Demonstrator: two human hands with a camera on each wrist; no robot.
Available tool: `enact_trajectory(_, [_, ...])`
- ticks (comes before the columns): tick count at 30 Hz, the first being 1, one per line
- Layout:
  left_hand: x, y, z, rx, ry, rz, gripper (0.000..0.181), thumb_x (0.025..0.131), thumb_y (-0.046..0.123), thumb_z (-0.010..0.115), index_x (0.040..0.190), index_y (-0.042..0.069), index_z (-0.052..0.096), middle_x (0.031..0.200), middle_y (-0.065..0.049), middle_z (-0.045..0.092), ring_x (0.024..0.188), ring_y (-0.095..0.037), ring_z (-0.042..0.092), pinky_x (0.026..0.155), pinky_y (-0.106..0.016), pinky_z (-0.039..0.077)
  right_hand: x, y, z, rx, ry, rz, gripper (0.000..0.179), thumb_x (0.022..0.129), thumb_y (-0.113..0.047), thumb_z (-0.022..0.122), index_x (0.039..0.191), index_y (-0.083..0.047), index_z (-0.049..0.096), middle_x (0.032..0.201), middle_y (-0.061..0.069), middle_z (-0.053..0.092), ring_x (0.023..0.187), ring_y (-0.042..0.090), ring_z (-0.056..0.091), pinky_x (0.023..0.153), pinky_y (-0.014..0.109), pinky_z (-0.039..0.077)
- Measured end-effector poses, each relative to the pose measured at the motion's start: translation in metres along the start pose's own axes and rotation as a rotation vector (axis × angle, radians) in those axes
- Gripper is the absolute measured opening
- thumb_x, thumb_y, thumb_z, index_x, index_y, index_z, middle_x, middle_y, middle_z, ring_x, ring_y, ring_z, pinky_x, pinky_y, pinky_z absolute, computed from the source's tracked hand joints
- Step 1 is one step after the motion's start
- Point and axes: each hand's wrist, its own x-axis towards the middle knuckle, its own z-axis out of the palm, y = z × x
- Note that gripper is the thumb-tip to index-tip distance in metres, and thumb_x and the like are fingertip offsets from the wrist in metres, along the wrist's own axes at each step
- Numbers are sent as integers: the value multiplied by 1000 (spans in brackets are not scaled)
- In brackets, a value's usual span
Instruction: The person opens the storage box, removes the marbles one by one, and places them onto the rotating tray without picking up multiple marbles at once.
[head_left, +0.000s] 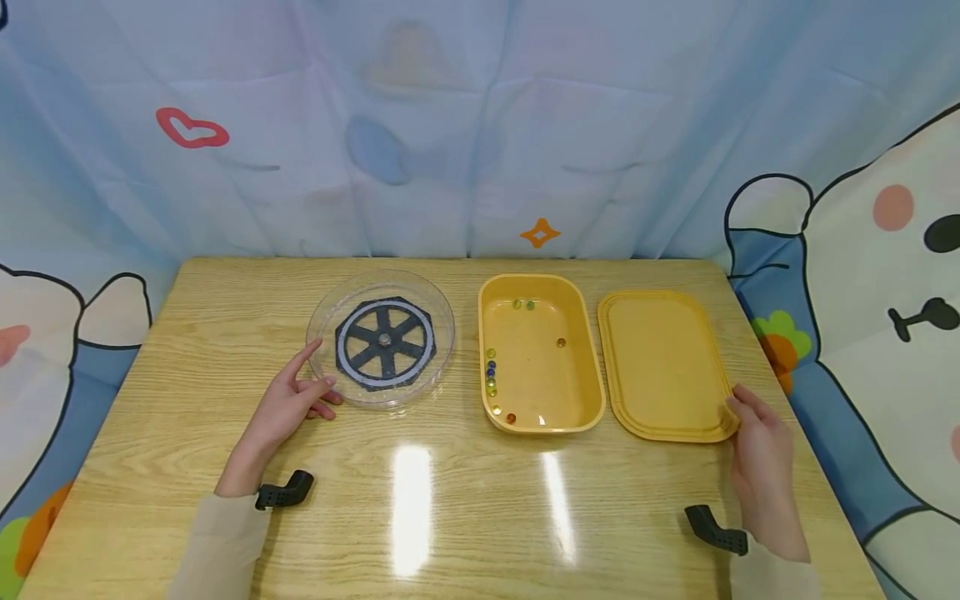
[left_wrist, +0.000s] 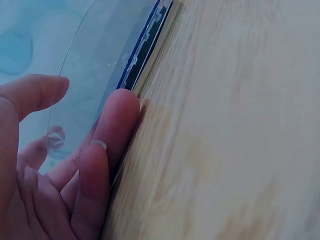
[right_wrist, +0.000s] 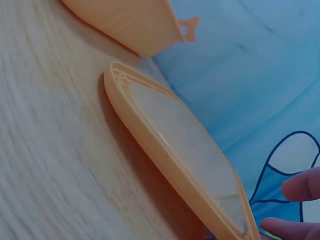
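Observation:
A clear round dish [head_left: 442, 321] sits on the left half of the table, with a dark six-spoked wheel shape and a pale ring [head_left: 385, 342] at its middle. My left hand [head_left: 288, 400] holds the dish's near-left edge, one finger over the rim and others low against its side [left_wrist: 120, 107]. At the right, my right hand [head_left: 761, 442] grips the near-right corner of a flat yellow lid [head_left: 663, 367], thumb on top. The right wrist view shows the lid [right_wrist: 180, 145] low over the table with a shadow beneath; only two fingertips [right_wrist: 302, 190] enter there.
Between dish and lid stands a yellow tub [head_left: 487, 292] with several glass marbles [head_left: 491, 372] scattered along its floor. A wooden table [head_left: 480, 500] carries everything. A blue patterned curtain [head_left: 450, 150] hangs at its back edge.

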Motion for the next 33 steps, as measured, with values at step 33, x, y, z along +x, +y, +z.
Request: enact_trajectory(33, [1, -5, 2, 21, 15, 4, 72, 103, 19, 59, 161, 22, 18, 86, -15, 73, 64, -21, 70, 62, -28, 53, -11, -53, 72, -439, -114, -399, 39, 104, -27, 56, 136, -6, 61, 122, -5, 64, 104, 7, 57, 84, 14, 44])
